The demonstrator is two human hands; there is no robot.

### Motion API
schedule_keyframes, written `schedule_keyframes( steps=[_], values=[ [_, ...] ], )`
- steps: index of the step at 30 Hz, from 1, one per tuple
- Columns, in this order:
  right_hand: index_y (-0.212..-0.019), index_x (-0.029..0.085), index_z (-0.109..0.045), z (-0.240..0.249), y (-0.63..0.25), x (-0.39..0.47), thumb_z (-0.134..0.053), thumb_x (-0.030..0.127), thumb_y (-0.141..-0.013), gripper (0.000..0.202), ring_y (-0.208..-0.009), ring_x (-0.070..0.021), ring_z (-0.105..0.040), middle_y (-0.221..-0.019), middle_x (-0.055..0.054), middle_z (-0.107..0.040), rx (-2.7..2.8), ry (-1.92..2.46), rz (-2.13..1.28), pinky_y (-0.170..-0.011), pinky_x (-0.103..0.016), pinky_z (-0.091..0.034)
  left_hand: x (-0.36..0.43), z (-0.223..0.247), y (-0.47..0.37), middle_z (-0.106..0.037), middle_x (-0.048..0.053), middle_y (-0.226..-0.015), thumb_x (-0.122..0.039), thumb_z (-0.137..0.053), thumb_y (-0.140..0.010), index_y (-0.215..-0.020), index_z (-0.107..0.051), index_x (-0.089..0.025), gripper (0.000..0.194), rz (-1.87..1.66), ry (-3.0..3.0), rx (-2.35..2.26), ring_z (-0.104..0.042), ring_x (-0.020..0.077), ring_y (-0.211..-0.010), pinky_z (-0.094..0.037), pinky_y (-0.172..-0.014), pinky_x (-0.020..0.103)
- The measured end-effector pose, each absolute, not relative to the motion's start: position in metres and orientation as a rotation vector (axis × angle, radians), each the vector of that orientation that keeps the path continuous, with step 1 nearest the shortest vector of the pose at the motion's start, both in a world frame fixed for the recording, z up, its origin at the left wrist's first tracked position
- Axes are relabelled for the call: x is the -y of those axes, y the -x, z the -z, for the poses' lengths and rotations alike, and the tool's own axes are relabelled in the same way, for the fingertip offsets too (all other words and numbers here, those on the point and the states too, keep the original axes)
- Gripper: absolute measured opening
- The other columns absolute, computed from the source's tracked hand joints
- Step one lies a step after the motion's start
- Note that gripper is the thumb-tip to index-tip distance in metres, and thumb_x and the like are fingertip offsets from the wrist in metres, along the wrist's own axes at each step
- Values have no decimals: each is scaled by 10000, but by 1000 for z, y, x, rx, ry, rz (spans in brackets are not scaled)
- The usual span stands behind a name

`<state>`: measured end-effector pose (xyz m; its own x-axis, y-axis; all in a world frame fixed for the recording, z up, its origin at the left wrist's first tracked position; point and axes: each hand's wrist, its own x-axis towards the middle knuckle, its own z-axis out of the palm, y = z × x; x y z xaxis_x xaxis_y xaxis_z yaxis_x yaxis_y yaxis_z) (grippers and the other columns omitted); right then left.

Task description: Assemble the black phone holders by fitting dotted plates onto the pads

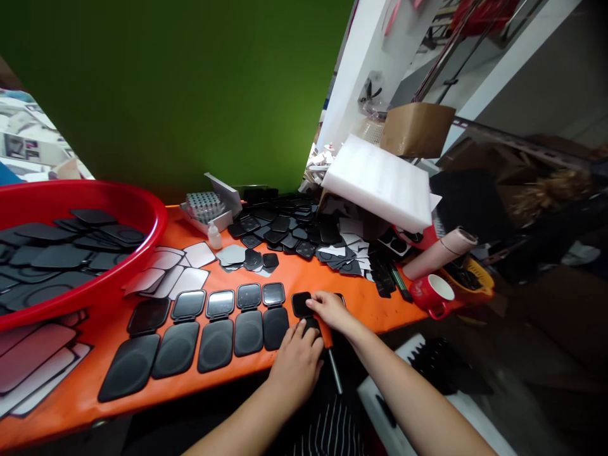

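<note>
A row of hinged black pieces (216, 345), each with a rounded pad and a smaller square panel with a glossy face, lies along the front of the table. At its right end, my left hand (299, 351) rests with bent fingers on the lower pad of another such piece, mostly covering it. My right hand (331, 311) touches that piece's dark square panel (301, 304) with its thumb and fingertips. An orange-handled tool (335, 370) with a thin metal shaft, like a screwdriver, sticks out from under my right hand past the table edge; the grip is partly hidden.
A red basin (159, 221) full of black pads stands left, beside pale sheets (175, 273). Behind lie a small bottle (215, 237), a tray of tubes (205, 207) and piled black parts (280, 225). White foam (377, 180) and a red mug (422, 293) are right.
</note>
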<state>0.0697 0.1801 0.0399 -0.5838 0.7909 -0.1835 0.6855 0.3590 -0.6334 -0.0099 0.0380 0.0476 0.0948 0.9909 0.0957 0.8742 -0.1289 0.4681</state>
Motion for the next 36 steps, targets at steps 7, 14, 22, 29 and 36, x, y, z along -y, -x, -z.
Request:
schedule_keyframes(
  steps=[7,14,22,29,36],
  values=[
    [-654,172,-540,-43,-65,-174,-452,383,-784,264,-612,-109,-490,-661,-1,-588,2540,1463,-836,-539,-197,-294,-38,-47,11,-541,32,-1078,-230,-528,-747,-977,-511,-216,231,-570,-2078,-1852,-354,269,-1169,-247,-989,449],
    [-685,176,-566,-46,-60,-175,-437,406,-797,286,-637,-125,-527,-693,-18,-618,2692,1505,-676,-548,-208,-311,-38,-45,11,-553,41,-1066,-236,-533,-746,-966,-521,-210,222,-573,-2081,-1845,-369,264,-1164,-255,-984,454],
    [-831,136,-599,-57,-51,-173,-433,433,-789,343,-840,-231,-549,-855,-123,-623,2859,1448,-389,-705,-301,-371,-36,-44,12,-546,35,-1103,-251,-519,-755,-994,-523,-217,242,-591,-2078,-1846,-357,268,-1178,-260,-986,453],
    [-1034,185,-573,-65,-64,-159,-340,256,-843,310,-1013,-190,-504,-1054,-84,-592,2956,1204,-315,-847,-301,-369,-31,-32,15,-486,17,-1236,-242,-448,-788,-1212,-402,-255,427,-590,-2115,-1811,-292,275,-1226,-212,-1006,478],
    [-1234,189,-438,-43,-82,-148,-354,215,-839,405,-1211,-149,-338,-1328,-49,-360,3122,811,-609,-1030,-314,-205,-30,-19,18,-417,20,-1315,-145,-412,-788,-1298,-307,-235,529,-539,-2275,-1779,-253,246,-1252,-201,-1027,399]
  ],
)
